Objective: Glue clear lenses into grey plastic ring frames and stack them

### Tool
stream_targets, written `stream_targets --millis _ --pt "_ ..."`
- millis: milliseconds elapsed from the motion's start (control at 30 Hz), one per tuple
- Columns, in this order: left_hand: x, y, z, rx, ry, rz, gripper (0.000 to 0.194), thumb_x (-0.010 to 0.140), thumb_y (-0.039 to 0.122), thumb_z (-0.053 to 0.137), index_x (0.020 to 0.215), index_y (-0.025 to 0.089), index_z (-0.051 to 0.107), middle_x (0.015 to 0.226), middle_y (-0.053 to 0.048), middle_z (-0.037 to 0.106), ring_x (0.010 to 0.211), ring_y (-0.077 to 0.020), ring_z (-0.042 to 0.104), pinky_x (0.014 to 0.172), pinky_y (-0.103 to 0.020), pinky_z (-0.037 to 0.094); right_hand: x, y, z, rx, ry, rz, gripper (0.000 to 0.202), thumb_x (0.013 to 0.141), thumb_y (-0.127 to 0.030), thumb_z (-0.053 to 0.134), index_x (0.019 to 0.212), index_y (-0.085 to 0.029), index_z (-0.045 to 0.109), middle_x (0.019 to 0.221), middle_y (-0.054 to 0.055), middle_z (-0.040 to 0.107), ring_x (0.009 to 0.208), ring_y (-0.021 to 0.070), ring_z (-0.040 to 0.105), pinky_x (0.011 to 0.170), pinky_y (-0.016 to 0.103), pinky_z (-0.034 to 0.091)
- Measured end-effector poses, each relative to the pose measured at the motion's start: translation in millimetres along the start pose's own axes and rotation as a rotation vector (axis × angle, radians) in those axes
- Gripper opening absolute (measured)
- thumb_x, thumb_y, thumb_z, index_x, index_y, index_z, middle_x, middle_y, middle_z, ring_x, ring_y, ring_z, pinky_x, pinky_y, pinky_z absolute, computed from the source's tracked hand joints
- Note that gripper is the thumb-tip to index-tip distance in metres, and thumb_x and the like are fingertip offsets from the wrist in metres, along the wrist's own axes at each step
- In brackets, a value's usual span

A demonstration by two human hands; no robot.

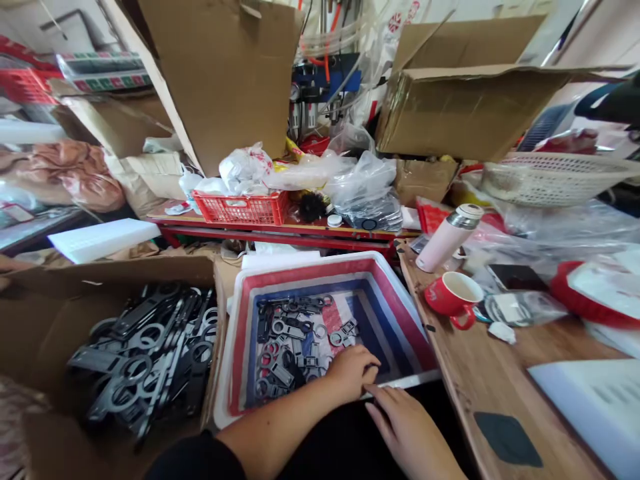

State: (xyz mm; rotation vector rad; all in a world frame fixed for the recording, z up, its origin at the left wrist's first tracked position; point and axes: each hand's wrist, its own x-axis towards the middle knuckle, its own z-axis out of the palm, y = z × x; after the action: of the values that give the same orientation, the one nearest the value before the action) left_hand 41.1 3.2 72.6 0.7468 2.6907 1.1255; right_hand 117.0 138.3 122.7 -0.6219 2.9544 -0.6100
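My left hand [351,373] is over the near right corner of a lined tray [400,313], its fingers curled; whatever they hold is too small to make out. Close beside it, my right hand [400,420] lies at the tray's near rim with its thumb and fingertips close to the left fingers. Its grip, if any, is hidden. Inside the tray, on the red, white and blue striped lining, are several small black and grey ring-ended parts [295,333]. More ring-ended parts, larger and grey [145,353], fill a cardboard box [45,307] at the left.
On the wooden table [490,387] at the right are a red mug [453,297], a pink flask [447,240] and a dark square pad [507,438]. A red basket [240,208] and plastic bags [365,183] sit on the shelf behind. Cardboard boxes stand at the back.
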Motion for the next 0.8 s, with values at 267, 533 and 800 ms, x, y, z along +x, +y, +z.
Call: stream_targets --millis 267,533,800 --pt "-14 -18 -11.5 0.065 -0.070 -0.065 0.018 0.087 0.029 0.056 0.098 0.017 0.065 0.101 -0.005 0.066 0.095 -0.0179 0.061 0.086 -0.039 0.049 -5 31 26 -0.096 -0.147 0.181 0.041 0.083 -0.024 0.054 0.124 -0.020 0.058 0.126 0.011 0.059 0.116 0.0286 0.053 0.101 0.049 0.038" --pt "1 -83 -109.2 0.299 0.324 -0.447 0.027 0.089 0.034 0.053 0.110 0.017 0.058 0.118 -0.008 0.058 0.109 -0.0227 0.054 0.094 -0.048 0.042 4 37 26 -0.112 -0.167 0.293 0.042 0.088 -0.032 0.047 0.128 -0.020 0.055 0.135 0.009 0.051 0.131 0.0289 0.038 0.108 0.050 0.023" --pt "-47 -136 -142.8 0.519 0.643 -0.893 0.034 0.086 0.030 0.048 0.119 0.024 0.056 0.137 -0.010 0.043 0.127 -0.0296 0.038 0.104 -0.049 0.028 15 50 31 -0.098 -0.142 0.296 0.038 0.080 -0.032 0.059 0.117 -0.024 0.060 0.124 0.009 0.060 0.126 0.0304 0.041 0.105 0.056 0.017"
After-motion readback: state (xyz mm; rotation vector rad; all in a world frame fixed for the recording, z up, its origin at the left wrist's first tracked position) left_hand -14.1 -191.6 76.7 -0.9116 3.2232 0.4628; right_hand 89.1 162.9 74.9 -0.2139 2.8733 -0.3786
